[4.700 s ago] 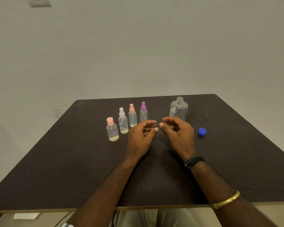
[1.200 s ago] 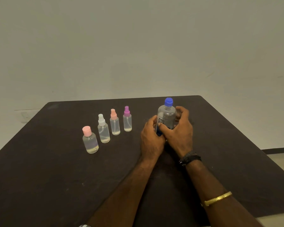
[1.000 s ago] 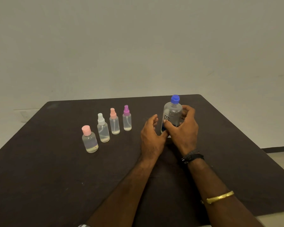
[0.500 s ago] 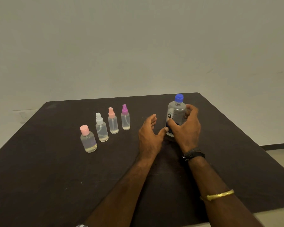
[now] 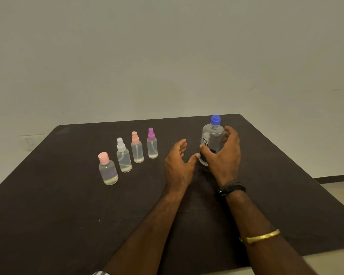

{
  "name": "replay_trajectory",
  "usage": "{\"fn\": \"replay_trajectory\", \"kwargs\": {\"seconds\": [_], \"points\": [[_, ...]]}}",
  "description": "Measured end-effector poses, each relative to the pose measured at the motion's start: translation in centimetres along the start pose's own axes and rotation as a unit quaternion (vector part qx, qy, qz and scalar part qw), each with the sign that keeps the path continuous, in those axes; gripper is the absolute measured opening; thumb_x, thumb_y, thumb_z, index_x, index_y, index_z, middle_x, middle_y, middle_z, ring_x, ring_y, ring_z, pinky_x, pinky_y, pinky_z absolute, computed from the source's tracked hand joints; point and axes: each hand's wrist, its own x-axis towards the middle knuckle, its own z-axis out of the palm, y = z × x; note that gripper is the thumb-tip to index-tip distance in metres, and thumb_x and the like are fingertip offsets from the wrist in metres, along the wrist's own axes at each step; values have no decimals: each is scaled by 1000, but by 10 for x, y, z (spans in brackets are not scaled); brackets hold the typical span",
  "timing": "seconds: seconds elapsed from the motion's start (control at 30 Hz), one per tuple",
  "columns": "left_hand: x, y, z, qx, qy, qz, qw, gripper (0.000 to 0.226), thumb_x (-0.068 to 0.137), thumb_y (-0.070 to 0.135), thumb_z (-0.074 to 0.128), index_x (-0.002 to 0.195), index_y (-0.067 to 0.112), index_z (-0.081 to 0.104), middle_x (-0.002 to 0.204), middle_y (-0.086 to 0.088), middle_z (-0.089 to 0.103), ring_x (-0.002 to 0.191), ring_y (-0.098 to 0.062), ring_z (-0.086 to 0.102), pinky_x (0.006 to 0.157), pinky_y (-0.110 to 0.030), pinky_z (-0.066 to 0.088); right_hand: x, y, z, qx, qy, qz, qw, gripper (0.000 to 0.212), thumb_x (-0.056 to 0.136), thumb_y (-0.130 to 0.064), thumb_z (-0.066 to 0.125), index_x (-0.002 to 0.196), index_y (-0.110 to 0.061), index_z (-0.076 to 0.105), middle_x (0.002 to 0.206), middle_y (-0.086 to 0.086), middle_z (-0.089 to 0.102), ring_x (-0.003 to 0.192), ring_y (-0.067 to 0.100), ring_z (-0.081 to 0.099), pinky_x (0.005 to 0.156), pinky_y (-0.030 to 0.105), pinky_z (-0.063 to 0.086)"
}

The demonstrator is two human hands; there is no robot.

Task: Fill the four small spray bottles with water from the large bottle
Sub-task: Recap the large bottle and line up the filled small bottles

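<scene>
The large bottle (image 5: 212,139), blue cap (image 5: 215,119) fitted, is clasped on the tabletop (image 5: 68,205) by the right grip (image 5: 223,161); the left grip (image 5: 178,165) is spread, empty. The four small spray bottles (image 5: 124,157) are capped, liquid inside; filling is judged complete.

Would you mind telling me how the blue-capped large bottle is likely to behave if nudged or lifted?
The large bottle is tall and narrow, so a sideways nudge would probably tip it. Its clear wall looks smooth, perhaps slippery. With the blue cap on, it should not spill.
</scene>
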Motion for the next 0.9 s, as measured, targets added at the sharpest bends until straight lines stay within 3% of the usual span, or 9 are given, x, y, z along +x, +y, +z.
{"fn": "replay_trajectory", "kwargs": {"seconds": [0.3, 0.43, 0.63, 0.73, 0.9], "points": [[1, 7, -5, -23, 30, 14, 999, 59, 86, 23, 82, 140, 13, 58, 135, -4, 66, 124, -11, 62, 106, -31, 53, -3, -8, 1, -26, 72, -56, 995, 77, 74, -40, 85, 138, -19, 48, 129, 3, 51, 119, 19, 49, 99, 46, 50], [-2, 11, -11, -29, 34, 27, 999, 56, 88, 24, 80, 139, 12, 58, 134, -3, 66, 123, -11, 63, 105, -30, 53, -8, -13, 2, -73, 94, -65, 991, 66, 74, -44, 84, 127, -19, 54, 120, 4, 57, 111, 22, 52, 94, 41, 42], [-8, 15, -25, -12, 43, 48, 998, 53, 92, 22, 76, 141, 12, 58, 137, -2, 65, 126, -7, 61, 106, -20, 50, -21, -22, 10, -45, 61, -112, 991, 49, 78, -39, 82, 115, -23, 55, 112, 5, 57, 102, 23, 55, 87, 38, 45], [-10, 14, -34, 6, 56, 67, 996, 49, 93, 19, 74, 139, 11, 60, 136, -2, 66, 126, -8, 61, 105, -21, 50, -31, -31, 17, -10, 38, -138, 990, 40, 81, -39, 75, 113, -28, 54, 109, -1, 55, 101, 14, 50, 89, 42, 49], [-15, 11, -50, 47, 90, 85, 991, 43, 95, 19, 71, 136, 12, 63, 133, 0, 68, 123, -7, 62, 104, -22, 50, -43, -42, 28, 19, 5, -172, 985, 27, 84, -26, 76, 108, -20, 64, 101, -2, 56, 95, 13, 52, 83, 43, 51]]}}
